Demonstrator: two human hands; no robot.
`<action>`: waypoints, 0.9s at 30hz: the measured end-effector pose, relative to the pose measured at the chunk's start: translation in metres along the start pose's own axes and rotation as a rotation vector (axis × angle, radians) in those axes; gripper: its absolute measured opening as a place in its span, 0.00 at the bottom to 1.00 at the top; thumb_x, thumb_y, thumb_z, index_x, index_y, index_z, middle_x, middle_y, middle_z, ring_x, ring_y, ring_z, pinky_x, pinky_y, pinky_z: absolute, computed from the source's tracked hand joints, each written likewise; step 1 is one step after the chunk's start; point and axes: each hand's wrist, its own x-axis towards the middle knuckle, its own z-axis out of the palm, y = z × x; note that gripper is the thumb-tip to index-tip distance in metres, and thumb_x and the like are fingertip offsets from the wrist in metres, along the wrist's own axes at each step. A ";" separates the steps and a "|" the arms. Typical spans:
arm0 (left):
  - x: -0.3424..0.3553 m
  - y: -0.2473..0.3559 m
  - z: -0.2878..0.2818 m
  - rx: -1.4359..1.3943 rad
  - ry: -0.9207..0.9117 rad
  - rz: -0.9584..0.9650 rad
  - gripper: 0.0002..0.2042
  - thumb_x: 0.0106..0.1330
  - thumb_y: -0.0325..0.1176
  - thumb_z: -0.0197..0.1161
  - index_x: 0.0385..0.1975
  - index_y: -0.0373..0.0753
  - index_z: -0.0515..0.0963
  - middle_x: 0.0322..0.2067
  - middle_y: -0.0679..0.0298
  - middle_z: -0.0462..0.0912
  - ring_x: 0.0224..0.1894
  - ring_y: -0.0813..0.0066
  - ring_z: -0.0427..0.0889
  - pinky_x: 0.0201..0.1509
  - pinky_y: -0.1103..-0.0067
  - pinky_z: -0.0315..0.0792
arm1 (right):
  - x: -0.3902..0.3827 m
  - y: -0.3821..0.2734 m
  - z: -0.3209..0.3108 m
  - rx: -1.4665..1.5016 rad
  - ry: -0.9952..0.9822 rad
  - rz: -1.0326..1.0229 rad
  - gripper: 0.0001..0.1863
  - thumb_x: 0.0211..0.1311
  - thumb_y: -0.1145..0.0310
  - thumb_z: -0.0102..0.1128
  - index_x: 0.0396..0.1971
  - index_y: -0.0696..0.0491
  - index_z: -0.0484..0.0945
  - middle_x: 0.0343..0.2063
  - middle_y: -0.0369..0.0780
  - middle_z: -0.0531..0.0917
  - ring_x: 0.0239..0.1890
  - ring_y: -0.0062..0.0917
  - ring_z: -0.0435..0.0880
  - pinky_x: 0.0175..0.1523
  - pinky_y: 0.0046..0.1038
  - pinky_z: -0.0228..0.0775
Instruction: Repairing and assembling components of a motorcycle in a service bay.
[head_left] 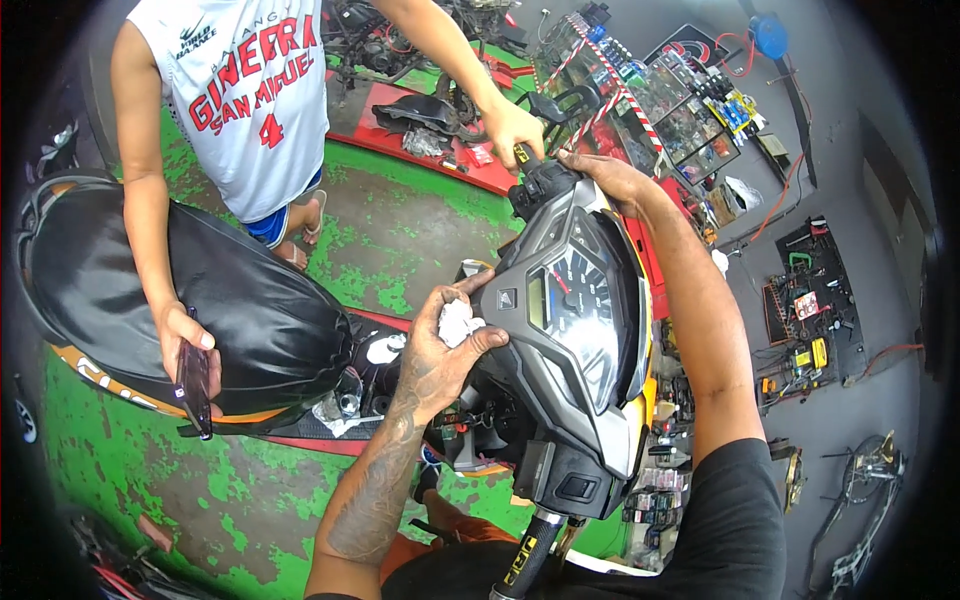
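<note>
Left fingers (485, 343) close on a white wad (458, 322) beside the scooter's cowl (545, 375)

The wad sits at the cowl's nine o'clock edge. At one o'clock is the right hand (615, 182). Near twelve, a co-worker's hand (512, 126) occupies the far grip (527, 156); beyond nine lies the black seat (180, 290). Right-hand fingers are mostly hidden, so I cannot tell whether they grip. Glare whitens the gauge (580, 300); the near grip (525, 555) is cut off at six.

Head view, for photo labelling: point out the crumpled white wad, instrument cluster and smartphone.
Crumpled white wad (458, 324), head view: its exposed middle.
Instrument cluster (580, 305), head view: centre of its clear cover.
Smartphone (192, 392), head view: its dark body.
</note>
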 end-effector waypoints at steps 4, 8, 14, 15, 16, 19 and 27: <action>-0.001 -0.002 0.003 0.003 0.031 -0.015 0.22 0.56 0.30 0.78 0.42 0.37 0.69 0.64 0.54 0.74 0.68 0.65 0.69 0.71 0.70 0.63 | 0.002 -0.001 -0.013 0.179 -0.062 0.150 0.23 0.73 0.46 0.51 0.45 0.52 0.82 0.34 0.35 0.87 0.30 0.18 0.85 0.36 0.25 0.80; -0.001 0.000 0.004 -0.005 0.044 -0.025 0.22 0.56 0.28 0.77 0.43 0.37 0.70 0.64 0.54 0.74 0.68 0.65 0.69 0.72 0.69 0.62 | -0.009 -0.009 -0.008 0.034 -0.049 0.117 0.19 0.71 0.50 0.58 0.47 0.51 0.82 0.34 0.35 0.88 0.31 0.19 0.86 0.36 0.25 0.80; 0.000 -0.003 0.006 -0.050 0.042 -0.017 0.21 0.56 0.27 0.77 0.43 0.38 0.70 0.64 0.54 0.74 0.68 0.65 0.69 0.71 0.70 0.63 | -0.005 -0.005 -0.011 0.023 -0.029 0.110 0.19 0.72 0.54 0.57 0.54 0.50 0.81 0.40 0.36 0.87 0.36 0.19 0.86 0.40 0.26 0.81; 0.000 -0.004 0.006 -0.051 0.045 -0.018 0.21 0.56 0.27 0.77 0.43 0.38 0.70 0.64 0.54 0.74 0.68 0.65 0.69 0.71 0.70 0.63 | -0.007 -0.003 -0.011 -0.004 -0.039 0.062 0.23 0.73 0.54 0.56 0.58 0.54 0.78 0.46 0.38 0.85 0.42 0.22 0.84 0.49 0.28 0.78; 0.000 -0.003 0.006 -0.038 0.047 -0.013 0.21 0.56 0.27 0.77 0.43 0.38 0.70 0.64 0.55 0.74 0.67 0.66 0.69 0.71 0.71 0.64 | -0.008 -0.001 -0.011 -0.029 -0.049 0.016 0.26 0.73 0.54 0.55 0.61 0.59 0.75 0.52 0.41 0.83 0.48 0.24 0.83 0.58 0.29 0.75; -0.001 -0.001 0.007 -0.053 0.060 -0.015 0.21 0.56 0.27 0.77 0.43 0.38 0.70 0.64 0.55 0.75 0.65 0.68 0.70 0.69 0.72 0.65 | -0.005 0.002 -0.013 -0.089 -0.033 0.026 0.28 0.72 0.53 0.56 0.61 0.60 0.74 0.52 0.41 0.83 0.49 0.24 0.82 0.59 0.28 0.74; -0.003 -0.008 0.011 0.000 0.093 -0.007 0.21 0.56 0.29 0.78 0.42 0.37 0.70 0.61 0.58 0.77 0.56 0.76 0.75 0.60 0.77 0.72 | -0.027 0.003 -0.017 -0.314 0.158 -0.024 0.28 0.73 0.49 0.52 0.60 0.55 0.77 0.51 0.42 0.83 0.54 0.26 0.79 0.58 0.31 0.71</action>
